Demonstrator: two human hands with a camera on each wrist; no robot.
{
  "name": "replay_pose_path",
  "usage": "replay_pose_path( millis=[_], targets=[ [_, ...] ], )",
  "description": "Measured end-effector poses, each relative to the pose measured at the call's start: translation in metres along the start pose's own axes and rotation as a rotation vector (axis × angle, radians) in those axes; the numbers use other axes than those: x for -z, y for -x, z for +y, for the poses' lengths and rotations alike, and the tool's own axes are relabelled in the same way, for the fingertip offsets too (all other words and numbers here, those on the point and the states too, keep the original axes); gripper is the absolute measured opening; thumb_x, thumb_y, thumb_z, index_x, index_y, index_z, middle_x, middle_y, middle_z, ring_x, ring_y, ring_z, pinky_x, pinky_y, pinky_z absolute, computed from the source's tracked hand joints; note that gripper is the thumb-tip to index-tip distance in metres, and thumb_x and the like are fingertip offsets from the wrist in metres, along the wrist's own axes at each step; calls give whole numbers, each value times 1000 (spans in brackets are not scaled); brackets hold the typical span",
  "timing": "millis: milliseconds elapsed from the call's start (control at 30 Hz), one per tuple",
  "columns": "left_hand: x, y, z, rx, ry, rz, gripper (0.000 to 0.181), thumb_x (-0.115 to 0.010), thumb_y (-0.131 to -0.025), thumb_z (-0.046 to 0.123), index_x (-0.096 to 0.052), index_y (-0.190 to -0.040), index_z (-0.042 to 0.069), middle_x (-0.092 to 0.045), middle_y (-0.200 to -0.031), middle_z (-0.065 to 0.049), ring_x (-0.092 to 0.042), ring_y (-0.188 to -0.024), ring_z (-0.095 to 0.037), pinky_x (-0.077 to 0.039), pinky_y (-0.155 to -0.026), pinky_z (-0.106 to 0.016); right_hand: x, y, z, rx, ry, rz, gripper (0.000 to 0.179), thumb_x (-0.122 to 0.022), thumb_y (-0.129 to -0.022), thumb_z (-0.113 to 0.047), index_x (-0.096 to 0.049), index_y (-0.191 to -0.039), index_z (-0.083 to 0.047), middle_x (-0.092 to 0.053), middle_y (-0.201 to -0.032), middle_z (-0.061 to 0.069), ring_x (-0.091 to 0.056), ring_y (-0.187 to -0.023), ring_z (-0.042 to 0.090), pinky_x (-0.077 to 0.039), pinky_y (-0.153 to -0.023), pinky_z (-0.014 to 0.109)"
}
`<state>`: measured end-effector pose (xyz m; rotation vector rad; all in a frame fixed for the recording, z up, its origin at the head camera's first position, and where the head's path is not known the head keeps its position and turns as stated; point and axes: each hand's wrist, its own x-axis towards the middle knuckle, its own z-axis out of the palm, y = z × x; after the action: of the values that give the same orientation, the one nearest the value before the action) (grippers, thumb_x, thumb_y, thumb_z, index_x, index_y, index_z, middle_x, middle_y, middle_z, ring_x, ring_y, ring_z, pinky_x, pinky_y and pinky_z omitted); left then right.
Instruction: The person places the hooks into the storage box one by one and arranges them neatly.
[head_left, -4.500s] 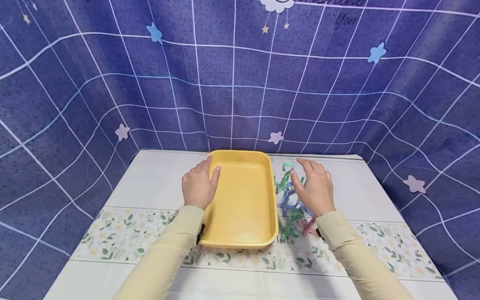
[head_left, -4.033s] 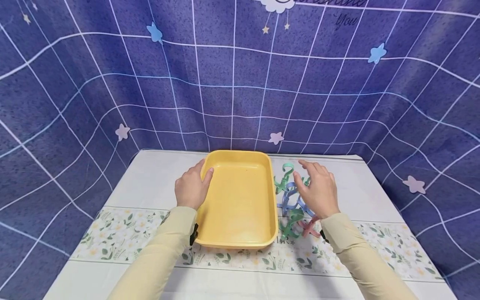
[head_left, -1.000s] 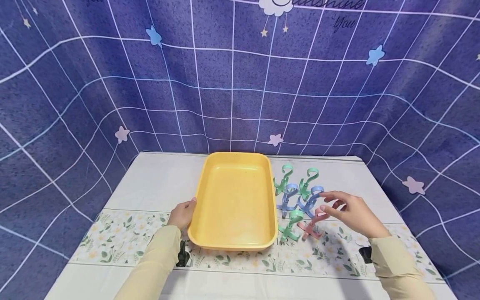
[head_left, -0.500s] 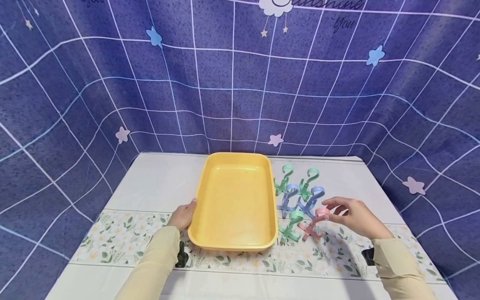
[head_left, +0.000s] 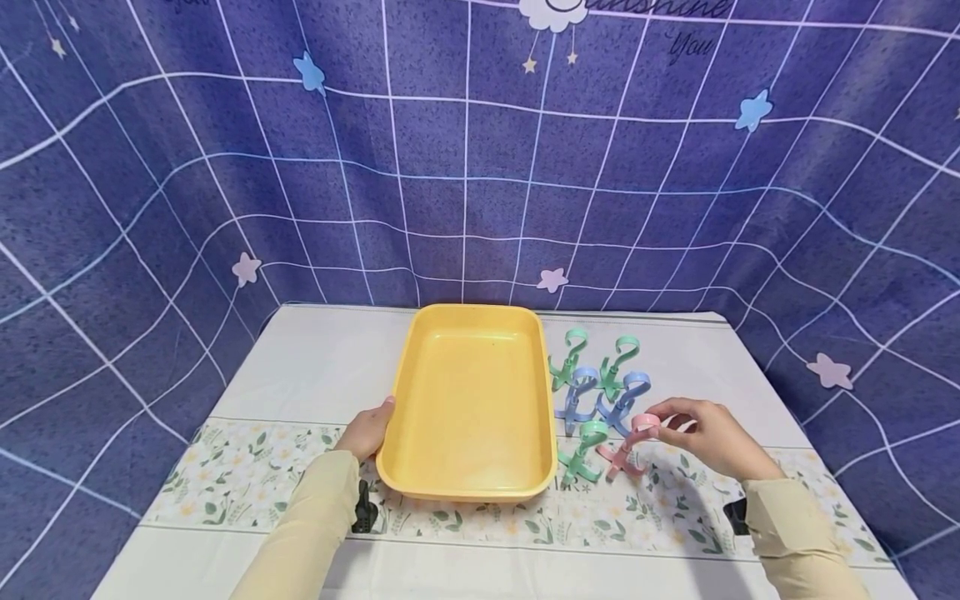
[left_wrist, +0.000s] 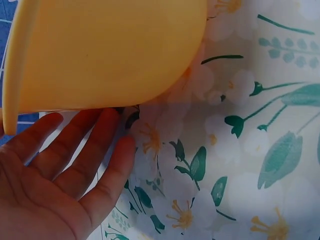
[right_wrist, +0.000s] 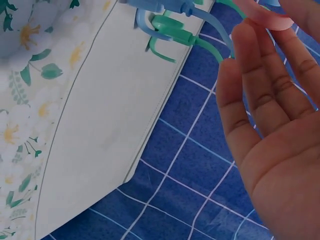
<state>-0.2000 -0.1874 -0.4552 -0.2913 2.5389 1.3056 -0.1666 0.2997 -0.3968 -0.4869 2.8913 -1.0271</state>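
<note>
A yellow tray (head_left: pixel 472 408) lies in the middle of the table in the head view. My left hand (head_left: pixel 363 431) holds its left side near the front, thumb on the rim and long fingers along the outer wall, as the left wrist view shows (left_wrist: pixel 75 175). Right of the tray, a pink claw hook (head_left: pixel 621 460) stands with its curved top tilted rightward. My right hand (head_left: pixel 708 433) pinches that curved top between thumb and fingers. In the right wrist view only the pink loop (right_wrist: pixel 265 17) is visible at the top edge.
Green hooks (head_left: pixel 579 454) and blue hooks (head_left: pixel 618 406) stand in a cluster beside the tray's right side, close to the pink one. A white cloth with a floral band (head_left: pixel 247 467) covers the table (head_left: pixel 322 350). A blue grid curtain (head_left: pixel 480 150) surrounds the back and sides.
From above the tray, my left hand has come down to its left side. My right hand has moved right, then down to the pink claw hook, and its fingers have closed on the loop.
</note>
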Motion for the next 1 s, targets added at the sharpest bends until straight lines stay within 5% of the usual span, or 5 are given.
replay_pose_path(
  millis=[133, 433, 1000],
  targets=[
    [-1, -3, -3, 6, 31, -1, 66, -26, -111, 44, -52, -140, -10, -69, -99, -19, -67, -75, -20, -55, -66, -33, -1, 0, 1, 2, -4, 20, 18, -75, -94, -18, -75, -110, -10, -71, -96, -2, -65, -82, 13, -54, -72, 29],
    [-2, -6, -4, 11, 23, 2, 67, -26, -111, 45, -52, -141, -9, -69, -107, -20, -67, -85, -23, -54, -79, -37, -4, 0, 2, 35, -5, 79, 17, -74, -95, -16, -75, -111, -10, -74, -105, 4, -67, -85, 13, -55, -74, 29],
    [-2, -5, -2, 28, 36, 0, 66, -26, -111, 43, -49, -143, -9, -68, -108, -20, -67, -85, -23, -54, -75, -35, 1, 3, -3, 84, -4, 169, 13, -73, -97, -18, -76, -108, -13, -74, -100, -2, -65, -85, 4, -55, -73, 26]
  ],
)
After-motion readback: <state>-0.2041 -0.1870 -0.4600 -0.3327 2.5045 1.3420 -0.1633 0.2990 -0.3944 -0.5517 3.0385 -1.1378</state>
